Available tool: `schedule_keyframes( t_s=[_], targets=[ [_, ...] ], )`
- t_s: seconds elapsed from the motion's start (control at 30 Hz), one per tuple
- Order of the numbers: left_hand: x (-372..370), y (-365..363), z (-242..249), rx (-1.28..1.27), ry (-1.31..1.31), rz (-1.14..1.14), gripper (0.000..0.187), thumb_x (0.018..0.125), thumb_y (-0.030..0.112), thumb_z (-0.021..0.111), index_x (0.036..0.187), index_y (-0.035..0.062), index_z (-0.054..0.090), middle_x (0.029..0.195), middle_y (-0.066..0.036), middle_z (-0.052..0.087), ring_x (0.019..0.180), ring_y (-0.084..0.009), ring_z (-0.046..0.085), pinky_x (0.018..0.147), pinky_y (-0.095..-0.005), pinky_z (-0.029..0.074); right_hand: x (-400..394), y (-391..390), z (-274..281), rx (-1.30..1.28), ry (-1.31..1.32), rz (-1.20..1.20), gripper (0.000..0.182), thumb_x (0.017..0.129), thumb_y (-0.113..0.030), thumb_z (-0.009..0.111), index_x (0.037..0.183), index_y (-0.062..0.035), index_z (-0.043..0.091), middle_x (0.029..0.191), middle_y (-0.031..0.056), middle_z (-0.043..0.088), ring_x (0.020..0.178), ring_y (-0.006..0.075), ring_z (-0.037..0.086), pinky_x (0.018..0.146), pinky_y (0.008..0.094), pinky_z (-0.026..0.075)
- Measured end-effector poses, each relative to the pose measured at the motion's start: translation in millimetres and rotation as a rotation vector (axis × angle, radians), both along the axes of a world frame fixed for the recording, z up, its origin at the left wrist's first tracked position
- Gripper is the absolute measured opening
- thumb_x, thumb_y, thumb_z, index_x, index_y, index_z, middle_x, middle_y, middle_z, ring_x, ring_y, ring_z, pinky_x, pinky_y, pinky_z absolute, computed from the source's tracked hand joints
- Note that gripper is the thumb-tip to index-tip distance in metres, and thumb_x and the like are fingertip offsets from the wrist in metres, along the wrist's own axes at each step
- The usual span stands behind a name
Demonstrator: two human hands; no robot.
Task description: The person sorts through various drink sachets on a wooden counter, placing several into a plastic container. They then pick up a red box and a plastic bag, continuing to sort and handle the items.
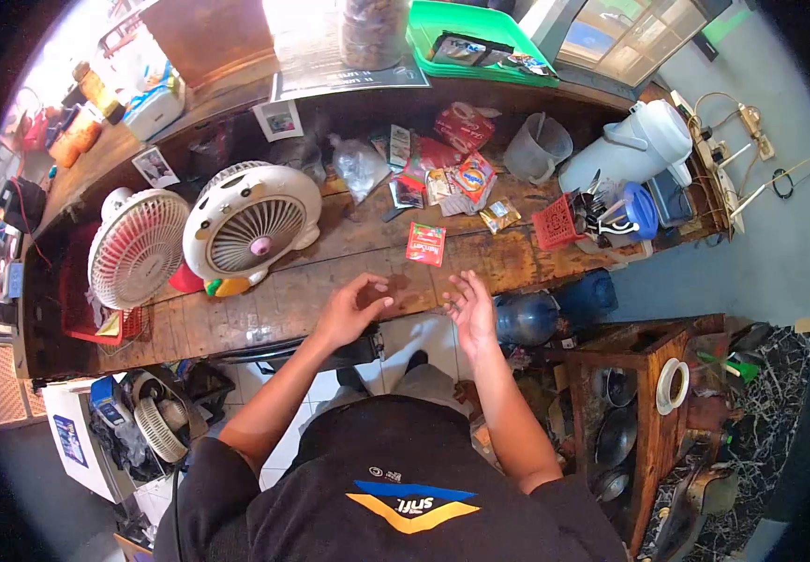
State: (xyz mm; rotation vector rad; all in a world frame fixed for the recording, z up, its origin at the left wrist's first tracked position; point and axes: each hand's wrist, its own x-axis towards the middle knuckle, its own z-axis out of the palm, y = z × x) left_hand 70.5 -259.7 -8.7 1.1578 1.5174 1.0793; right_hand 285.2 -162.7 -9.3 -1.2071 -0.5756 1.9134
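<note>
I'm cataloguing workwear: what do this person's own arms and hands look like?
The left hand and right hand are gloveless, without visible watch or bracelet. The black T-shirt has short sleeves, leaving forearms bare; blue and yellow bands and white lettering mark it.

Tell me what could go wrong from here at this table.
The red packet appears to lie flat on the wooden table, so the right hand might struggle to pick it up. If dragged too close, the packet could slip off. The left hand, swung outward, might knock the animal-faced fan.
</note>
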Motion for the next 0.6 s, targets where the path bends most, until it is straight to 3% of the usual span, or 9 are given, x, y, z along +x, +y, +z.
schedule_keyframes(
  t_s=[0.1, 0.2, 0.27, 0.3, 0.37, 0.4, 0.5, 0.53, 0.6],
  targets=[
    [8.2, 27.7, -17.7, 0.053, 0.104, 0.01, 0.032, 0.086, 0.017, 0.07, 0.113, 0.0051, 0.058, 0.1, -0.006, 0.065, 0.098, -0.0124, 0.059, 0.086, -0.0288, 0.048, 17.9, 31.4, -6.9, 0.078, -0.125, 0.012, 0.03, 0.091, -0.033, 0.06, 0.112, -0.0128, 0.052, 0.106, 0.0033, 0.061, 0.083, 0.0157, 0.059, 0.069, 0.0289, 0.047],
    [24.8, 56.8, -16.8, -0.035, 0.236, 0.052, 0.037, 0.084, 0.02, 0.072, 0.114, 0.0046, 0.057, 0.102, -0.009, 0.066, 0.099, -0.0178, 0.062, 0.087, -0.0307, 0.049, 39.1, 68.0, -16.6, 0.12, -0.224, 0.018, 0.029, 0.09, -0.03, 0.062, 0.113, -0.0136, 0.053, 0.107, 0.0031, 0.061, 0.083, 0.0143, 0.06, 0.068, 0.0274, 0.047],
    [35.9, 77.0, -9.8, -0.013, 0.366, 0.104, 0.044, 0.081, 0.024, 0.074, 0.116, 0.0042, 0.056, 0.107, -0.014, 0.063, 0.101, -0.0265, 0.062, 0.088, -0.0357, 0.049, 51.0, 93.9, -31.1, 0.2, -0.318, 0.044, 0.031, 0.088, -0.033, 0.065, 0.111, -0.0137, 0.054, 0.103, 0.0013, 0.06, 0.083, 0.0128, 0.059, 0.07, 0.0272, 0.045],
    [40.5, 86.3, -14.0, -0.019, 0.37, 0.116, 0.044, 0.081, 0.024, 0.074, 0.116, 0.0042, 0.056, 0.107, -0.014, 0.063, 0.101, -0.0265, 0.062, 0.088, -0.0357, 0.049, 54.2, 104.8, -32.3, 0.198, -0.312, 0.058, 0.031, 0.088, -0.033, 0.065, 0.111, -0.0137, 0.054, 0.103, 0.0013, 0.06, 0.083, 0.0128, 0.059, 0.07, 0.0272, 0.045],
    [49.6, 102.8, -28.1, -0.009, 0.589, 0.2, 0.053, 0.077, 0.029, 0.073, 0.12, 0.0079, 0.052, 0.115, -0.016, 0.058, 0.105, -0.0354, 0.058, 0.085, -0.0454, 0.048, 59.9, 124.6, -35.7, 0.315, -0.471, 0.141, 0.03, 0.091, -0.03, 0.062, 0.112, -0.0126, 0.053, 0.101, 0.0004, 0.06, 0.084, 0.0117, 0.059, 0.069, 0.0261, 0.046],
    [54.8, 107.8, -30.4, -0.022, 0.591, 0.211, 0.053, 0.077, 0.029, 0.073, 0.12, 0.0079, 0.052, 0.115, -0.016, 0.058, 0.105, -0.0354, 0.058, 0.085, -0.0454, 0.048, 62.9, 132.9, -42.8, 0.309, -0.467, 0.157, 0.03, 0.091, -0.03, 0.062, 0.112, -0.0126, 0.053, 0.101, 0.0004, 0.06, 0.084, 0.0117, 0.059, 0.069, 0.0261, 0.046],
    [66.4, 124.8, -34.6, -0.066, 0.807, 0.288, 0.057, 0.075, 0.028, 0.073, 0.122, 0.0064, 0.049, 0.115, -0.016, 0.056, 0.105, -0.0375, 0.055, 0.085, -0.0472, 0.047, 57.7, 167.7, -66.9, 0.651, -0.583, 0.223, 0.033, 0.089, -0.027, 0.065, 0.114, -0.0091, 0.053, 0.1, 0.0019, 0.059, 0.082, 0.0101, 0.057, 0.069, 0.0262, 0.045],
    [70.5, 126.0, -37.7, -0.032, 0.875, 0.298, 0.058, 0.074, 0.027, 0.073, 0.122, 0.0057, 0.049, 0.114, -0.017, 0.056, 0.106, -0.038, 0.053, 0.086, -0.047, 0.046, 54.8, 175.7, -63.1, 0.655, -0.577, 0.243, 0.033, 0.089, -0.027, 0.065, 0.114, -0.0091, 0.053, 0.1, 0.0019, 0.059, 0.082, 0.0101, 0.057, 0.069, 0.0262, 0.045],
    [78.0, 125.1, -43.2, -0.016, 0.944, 0.331, 0.059, 0.073, 0.026, 0.073, 0.122, 0.0049, 0.049, 0.112, -0.017, 0.056, 0.106, -0.0385, 0.052, 0.087, -0.0469, 0.045, 44.0, 188.4, -49.9, 0.658, -0.569, 0.319, 0.034, 0.085, -0.019, 0.07, 0.112, -0.0039, 0.055, 0.105, 0.0075, 0.059, 0.099, 0.0175, 0.055, 0.081, 0.0318, 0.047]
  ],
)
